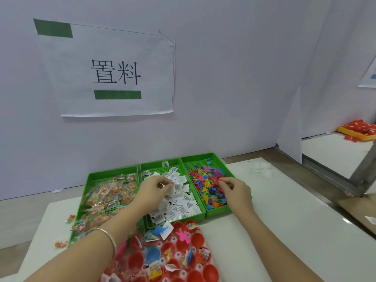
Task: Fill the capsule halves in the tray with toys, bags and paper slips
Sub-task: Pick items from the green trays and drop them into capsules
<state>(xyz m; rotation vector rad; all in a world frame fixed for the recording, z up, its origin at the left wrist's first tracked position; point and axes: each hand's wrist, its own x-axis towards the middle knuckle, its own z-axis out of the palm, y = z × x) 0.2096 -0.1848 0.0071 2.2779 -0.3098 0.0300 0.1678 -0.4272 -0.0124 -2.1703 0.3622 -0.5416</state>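
On the table (264, 231), left grip (155, 188) pinches a paper slip (172, 190), right grip (236, 190) a toy (220, 182), above their bins (203, 209).

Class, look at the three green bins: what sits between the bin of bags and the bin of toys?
The bin of paper slips sits between them, as the head view shows.

White table (284, 231), bearing three green trays (152, 165) at twelve o'clock, capsule tray (174, 239) at six, stray bags (61, 244) at nine, white wad (262, 168) at two.
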